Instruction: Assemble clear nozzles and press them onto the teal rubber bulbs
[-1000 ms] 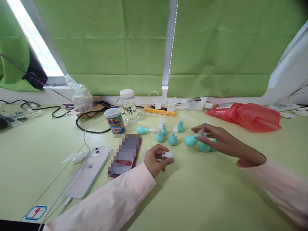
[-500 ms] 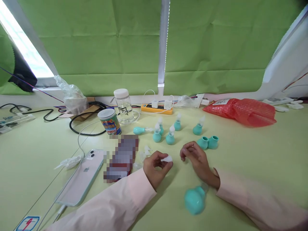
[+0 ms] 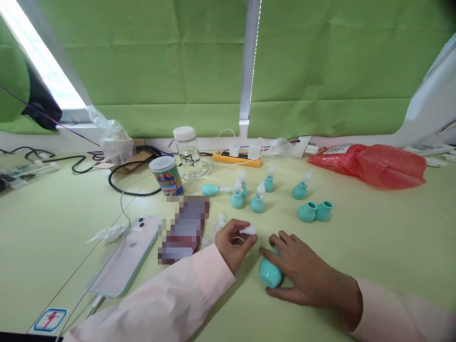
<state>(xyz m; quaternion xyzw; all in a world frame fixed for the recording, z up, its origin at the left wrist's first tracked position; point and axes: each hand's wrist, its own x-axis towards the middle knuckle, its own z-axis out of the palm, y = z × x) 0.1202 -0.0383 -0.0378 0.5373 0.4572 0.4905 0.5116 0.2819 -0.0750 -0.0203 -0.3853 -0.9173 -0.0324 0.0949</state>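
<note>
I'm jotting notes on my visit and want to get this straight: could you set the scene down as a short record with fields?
Left hand: pinching a small white tip
Right hand: fingers spread around a teal bulb; firmness of grip unclear
Open bulbs: two, side by side, beyond the right hand
Tipped bulbs: five standing, one lying down
Left side: pale phone, partly blurred-out phone
Farther back: can, lidded bottle, orange power strip, red bag

The nearest bulb point(image 3: 270, 275) looks smooth, glossy; the red bag point(image 3: 386, 166), crinkled, shiny plastic.
</note>
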